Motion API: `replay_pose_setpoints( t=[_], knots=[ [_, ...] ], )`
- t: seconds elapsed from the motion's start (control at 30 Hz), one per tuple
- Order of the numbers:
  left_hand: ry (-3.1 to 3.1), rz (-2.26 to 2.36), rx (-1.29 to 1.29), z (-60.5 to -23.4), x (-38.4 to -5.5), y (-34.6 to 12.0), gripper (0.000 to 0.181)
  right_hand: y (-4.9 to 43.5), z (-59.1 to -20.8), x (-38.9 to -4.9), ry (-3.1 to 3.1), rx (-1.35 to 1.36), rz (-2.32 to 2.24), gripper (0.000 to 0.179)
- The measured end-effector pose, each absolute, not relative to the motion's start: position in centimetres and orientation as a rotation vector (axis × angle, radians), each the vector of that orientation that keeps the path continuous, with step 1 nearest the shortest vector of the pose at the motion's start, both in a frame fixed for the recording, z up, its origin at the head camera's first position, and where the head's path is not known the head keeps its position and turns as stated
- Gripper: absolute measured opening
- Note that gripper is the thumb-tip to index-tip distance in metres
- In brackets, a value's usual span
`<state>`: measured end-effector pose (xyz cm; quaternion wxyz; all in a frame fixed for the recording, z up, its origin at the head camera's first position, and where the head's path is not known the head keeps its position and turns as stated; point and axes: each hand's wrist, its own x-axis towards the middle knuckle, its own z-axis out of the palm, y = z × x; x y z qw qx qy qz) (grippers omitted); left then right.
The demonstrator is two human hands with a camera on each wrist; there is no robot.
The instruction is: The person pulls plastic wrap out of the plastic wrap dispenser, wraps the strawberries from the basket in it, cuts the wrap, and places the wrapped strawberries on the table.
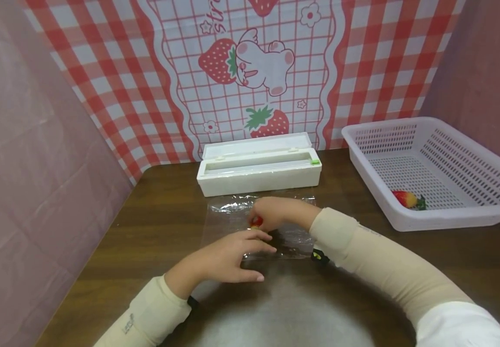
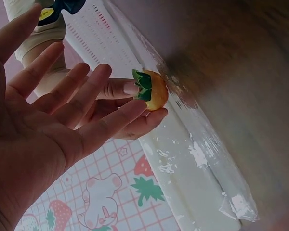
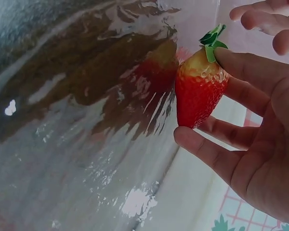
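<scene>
My right hand (image 1: 271, 212) holds a strawberry (image 3: 201, 89), red with a yellowish top and green leaves, between thumb and fingers. In the right wrist view the fruit lies against a sheet of clear plastic film (image 3: 86, 139), which mirrors it. On the tabletop, that film (image 1: 228, 221) spreads out in front of a white cling film box (image 1: 258, 179). Beside the right hand, my left hand (image 1: 232, 255) hovers with its fingers spread and nothing in its grasp. The left wrist view shows its open palm (image 2: 38, 139) next to the strawberry (image 2: 157, 91).
A white slotted basket (image 1: 371, 193) stands at the right, with another strawberry (image 1: 406, 198) inside. The box's lid (image 1: 256, 144) is raised at the back. A checked strawberry-print cloth (image 1: 258, 62) hangs behind the brown table (image 1: 146, 217).
</scene>
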<state>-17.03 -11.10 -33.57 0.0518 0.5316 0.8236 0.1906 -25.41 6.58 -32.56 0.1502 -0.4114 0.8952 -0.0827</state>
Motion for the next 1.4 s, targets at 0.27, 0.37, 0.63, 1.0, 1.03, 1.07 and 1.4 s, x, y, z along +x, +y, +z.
replay_pose_setpoints(
  t=[0.27, 0.37, 0.63, 1.0, 1.03, 1.07, 1.4],
  knots=[
    [2.494, 0.593, 1.598, -33.8, -17.2, -11.2, 0.051, 7.2, -32.7, -25.4, 2.577, -1.162, -0.179, 0.03],
    [2.491, 0.595, 1.581, -33.7, -17.2, -11.2, 0.051, 7.6, -32.7, -25.5, 2.594, -1.184, -0.163, 0.035],
    [2.495, 0.596, 1.594, -33.6, -17.2, -11.3, 0.05, 8.4, -33.0, -25.7, 2.631, -1.23, -0.176, 0.031],
    [2.504, 0.592, 1.631, -33.6, -17.5, -11.6, 0.049, 9.3, -32.9, -25.4, 2.635, -1.212, -0.269, 0.029],
    [2.508, 0.58, 1.637, -33.4, -17.5, -11.7, 0.049, 9.4, -32.7, -25.4, 2.642, -1.208, -0.272, 0.031],
    [2.513, 0.565, 1.639, -33.2, -17.6, -11.8, 0.049, 9.6, -32.4, -25.3, 2.652, -1.199, -0.273, 0.032],
    [2.66, 0.347, 1.387, -31.4, -18.5, -14.9, 0.045, 13.2, -30.1, -22.7, 2.641, -1.365, -0.218, 0.018]
  ],
)
